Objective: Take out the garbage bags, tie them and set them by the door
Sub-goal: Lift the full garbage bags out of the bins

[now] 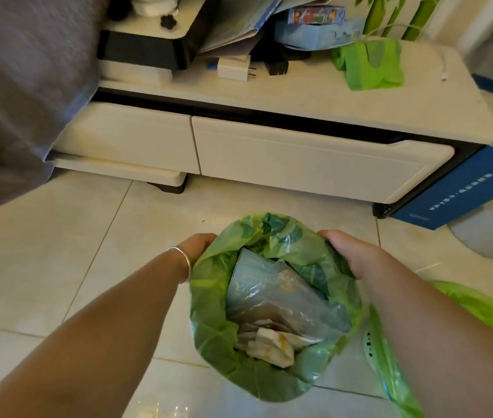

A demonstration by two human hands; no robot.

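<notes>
A green garbage bag (224, 351) hangs open over the tiled floor, holding clear plastic wrap, a pale blue carton and crumpled paper. My left hand (196, 243), with a silver bangle on the wrist, grips the bag's left rim. On the opposite rim my right hand (352, 251) grips the bag, fingers curled into the plastic. A second green bag (396, 366) lies low on the right, partly hidden behind my right forearm.
A low white cabinet (299, 158) with two drawers runs across the back. On top sit a folded green bag (371, 63), chargers and boxes. Grey fabric (22, 86) drapes at the left. A blue box (465, 188) leans at the cabinet's right end.
</notes>
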